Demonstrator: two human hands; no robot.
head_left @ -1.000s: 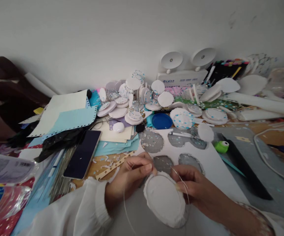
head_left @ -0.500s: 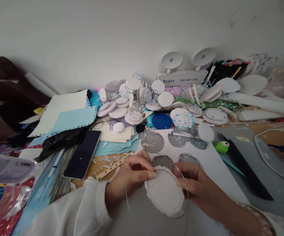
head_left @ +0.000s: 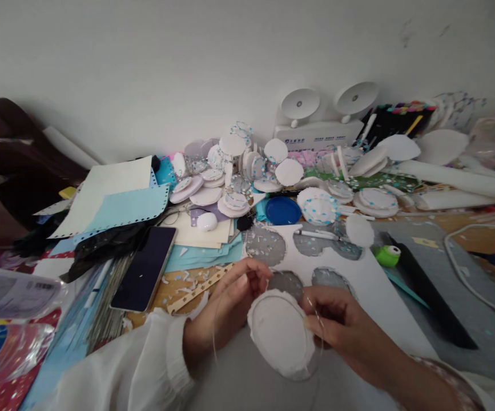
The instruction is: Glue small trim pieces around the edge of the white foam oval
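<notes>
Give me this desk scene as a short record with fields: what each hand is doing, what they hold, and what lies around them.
left hand: left hand pinches the upper left edge of the white disc
right hand: right hand grips the disc's right edge, with a thin wire looping around the disc
surface: white sheet with round cut-outs
left of hands: dark phone, screen off
behind: pile of white discs, blue lid, white pen
right: green punch

We see a white, oval, foam-like disc with a rough, frayed rim (head_left: 280,334), tilted up off the grey sheet and held between two hands, with a thin, pale wire (head_left: 215,337) looping down beside its left edge.
</notes>
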